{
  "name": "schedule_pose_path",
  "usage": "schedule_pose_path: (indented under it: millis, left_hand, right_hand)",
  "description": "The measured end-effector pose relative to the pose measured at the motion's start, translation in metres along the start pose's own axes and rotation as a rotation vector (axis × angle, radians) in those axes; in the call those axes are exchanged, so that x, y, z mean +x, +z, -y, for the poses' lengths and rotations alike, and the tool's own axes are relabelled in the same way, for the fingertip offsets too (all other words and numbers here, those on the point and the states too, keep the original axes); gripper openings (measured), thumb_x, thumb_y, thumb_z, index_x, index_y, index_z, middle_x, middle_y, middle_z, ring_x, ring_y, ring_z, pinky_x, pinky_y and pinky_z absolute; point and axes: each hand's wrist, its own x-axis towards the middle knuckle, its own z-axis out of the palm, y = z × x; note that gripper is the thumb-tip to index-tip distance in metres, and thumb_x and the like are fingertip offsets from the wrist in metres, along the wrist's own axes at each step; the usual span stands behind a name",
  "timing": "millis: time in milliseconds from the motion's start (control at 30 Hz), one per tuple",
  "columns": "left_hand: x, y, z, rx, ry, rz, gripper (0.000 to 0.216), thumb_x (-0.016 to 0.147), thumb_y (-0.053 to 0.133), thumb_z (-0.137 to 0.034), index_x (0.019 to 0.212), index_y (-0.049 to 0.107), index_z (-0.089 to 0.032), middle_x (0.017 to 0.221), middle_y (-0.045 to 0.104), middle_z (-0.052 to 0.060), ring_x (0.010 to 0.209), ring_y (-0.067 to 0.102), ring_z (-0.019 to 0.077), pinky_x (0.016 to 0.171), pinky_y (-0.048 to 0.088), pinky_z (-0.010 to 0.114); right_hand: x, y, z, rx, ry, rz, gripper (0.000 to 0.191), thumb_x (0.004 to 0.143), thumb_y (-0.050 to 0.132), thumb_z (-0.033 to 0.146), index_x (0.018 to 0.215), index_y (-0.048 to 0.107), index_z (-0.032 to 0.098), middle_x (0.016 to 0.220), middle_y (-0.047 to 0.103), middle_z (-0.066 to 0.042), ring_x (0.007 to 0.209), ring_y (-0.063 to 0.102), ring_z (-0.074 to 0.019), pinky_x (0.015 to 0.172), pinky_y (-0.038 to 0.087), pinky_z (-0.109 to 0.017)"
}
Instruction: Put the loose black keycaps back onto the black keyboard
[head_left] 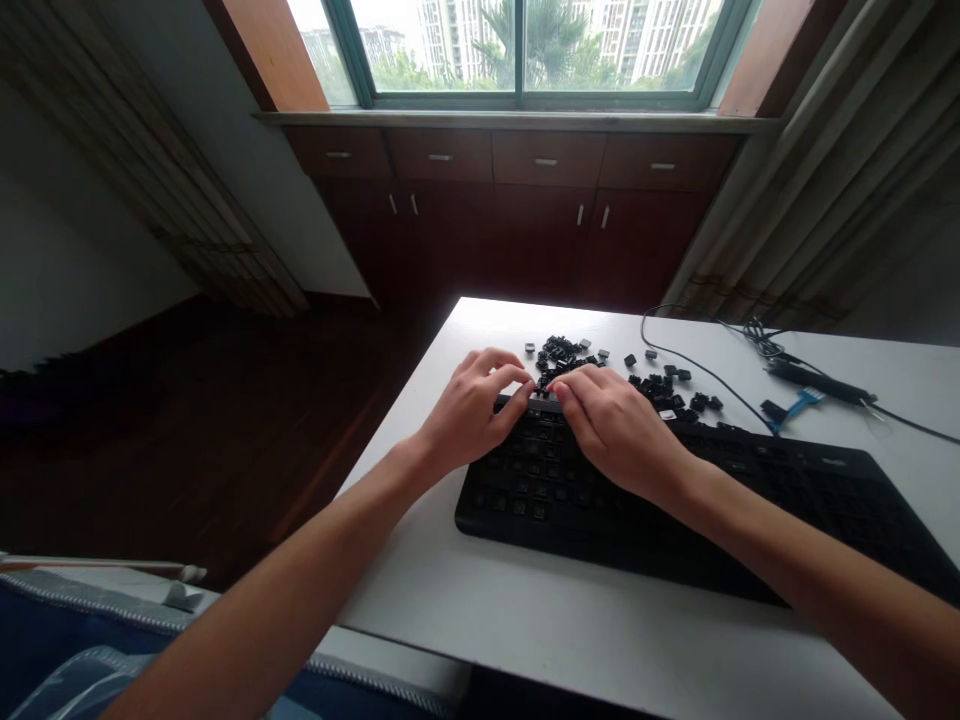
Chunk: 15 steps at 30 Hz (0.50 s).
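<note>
A black computer keyboard (675,500) lies across the white table, with bare key sockets showing at its left end. Over its back left edge, my left hand (480,400) has thumb and index finger pinched together. My right hand (619,425) comes in from the other side, its fingers closed and their tips close to the left ones. Whatever small dark piece may be between the fingertips is too small to make out. Right behind the fingers is a pile of loose black keycaps (561,350). More keycaps (660,385) are scattered to the right of that pile.
Toward the right of the white table (525,610) lie a small blue-handled brush (806,398), a dark stick-like tool (821,380) and a thin black cable (697,350). The table's left edge drops to a dark floor. Beyond stand wooden cabinets (517,230) under a window.
</note>
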Motion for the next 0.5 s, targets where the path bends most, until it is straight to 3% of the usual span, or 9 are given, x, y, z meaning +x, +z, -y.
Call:
schedule_pose_path:
  millis: [167,500]
  left_hand:
    - [0.003,-0.004,0.021,0.058,-0.108,-0.082,0.021,0.099,0.052,-0.030,0.104,0.069,-0.017,0.112,0.064,0.008,0.107,0.057,0.0231,0.100,0.045,0.041]
    - [0.002,-0.005,0.029,0.042,-0.164,-0.082,0.023,0.099,0.051,-0.032,0.106,0.069,-0.019,0.111,0.063,0.008,0.107,0.057,0.0242,0.101,0.044,0.044]
  right_hand:
    - [0.021,0.024,0.009,-0.226,-0.017,0.046,0.042,0.107,0.026,0.035,0.110,0.063,0.017,0.105,0.062,-0.013,0.095,0.054,-0.0243,0.089,0.041,-0.041]
    - [0.021,0.036,0.006,-0.311,-0.008,0.084,0.038,0.105,0.026,0.040,0.131,0.049,0.024,0.124,0.053,-0.013,0.114,0.042,-0.0279,0.102,0.025,-0.051]
